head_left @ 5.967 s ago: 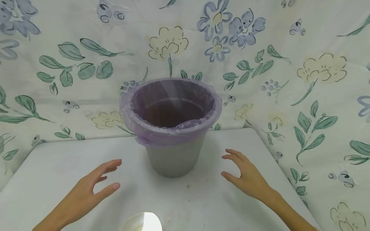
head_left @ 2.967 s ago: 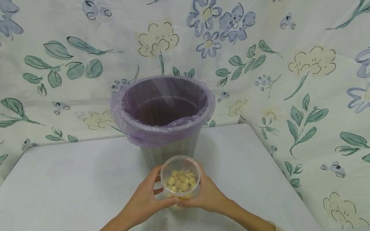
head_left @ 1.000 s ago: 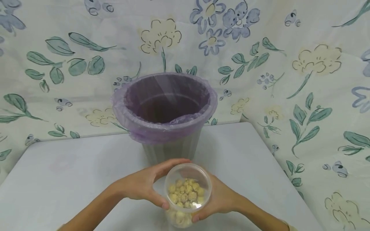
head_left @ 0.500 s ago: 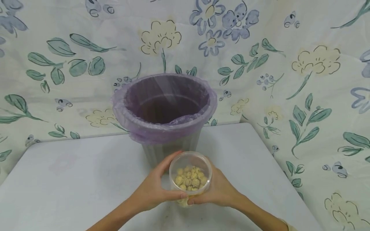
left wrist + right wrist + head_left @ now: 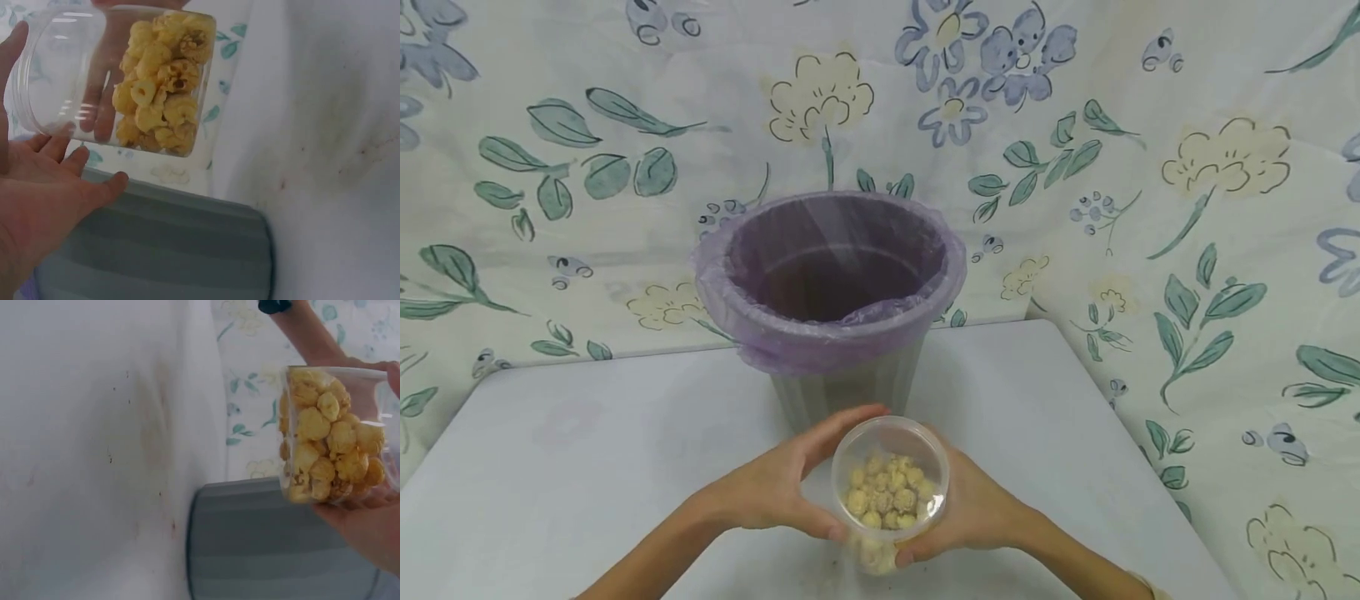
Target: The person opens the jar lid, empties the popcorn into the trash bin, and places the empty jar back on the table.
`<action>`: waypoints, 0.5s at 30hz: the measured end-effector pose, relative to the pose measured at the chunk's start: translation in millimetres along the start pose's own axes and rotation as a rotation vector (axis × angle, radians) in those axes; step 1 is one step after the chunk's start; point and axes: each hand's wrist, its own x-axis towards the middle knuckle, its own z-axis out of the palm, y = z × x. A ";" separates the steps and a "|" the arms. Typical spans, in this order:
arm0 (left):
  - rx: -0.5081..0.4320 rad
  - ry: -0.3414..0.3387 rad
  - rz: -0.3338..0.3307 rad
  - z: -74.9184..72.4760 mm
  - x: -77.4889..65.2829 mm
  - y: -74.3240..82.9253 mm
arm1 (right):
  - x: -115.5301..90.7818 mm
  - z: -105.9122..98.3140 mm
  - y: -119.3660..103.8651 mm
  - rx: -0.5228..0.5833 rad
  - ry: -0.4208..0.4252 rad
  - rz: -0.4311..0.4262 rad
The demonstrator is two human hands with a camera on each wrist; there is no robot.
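A clear round plastic jar (image 5: 891, 429), part filled with yellow popcorn (image 5: 165, 87), is held above the table in front of the bin. Its round top faces the head camera and looks covered by a clear lid. My right hand (image 5: 973, 504) grips the jar's right side, thumb at the front. My left hand (image 5: 775, 487) spans the top rim, thumb at its near left and fingers at its far side; a gap shows between palm and jar. In the left wrist view, some of its fingers stand off the jar wall. Jar and fingers partly hide each other.
Just behind the hands, a grey bin (image 5: 850, 387) lined with a purple plastic bag (image 5: 820, 354) stands on the white table (image 5: 587, 433). Small dark specks (image 5: 160, 494) lie on the tabletop. Floral cloth (image 5: 1075, 83) hangs behind and to the right.
Both hands took up the jar from the table's front. In the last second, the jar dipped and rose slightly, while my left hand turned back and forth round its top.
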 end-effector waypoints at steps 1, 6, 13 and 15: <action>0.000 -0.012 0.004 0.0 0.2 -0.9 | 0.0 0.2 -0.2 0.007 -0.018 -0.003; 0.074 0.079 0.006 7.8 -0.6 -3.5 | 1.0 0.0 0.4 -0.039 -0.020 -0.043; 0.191 0.373 0.009 33.8 1.0 -8.5 | 3.1 -1.4 3.7 -0.086 0.104 -0.033; 0.212 0.432 -0.010 40.9 1.5 -8.6 | 3.8 -1.7 4.6 -0.085 0.123 -0.026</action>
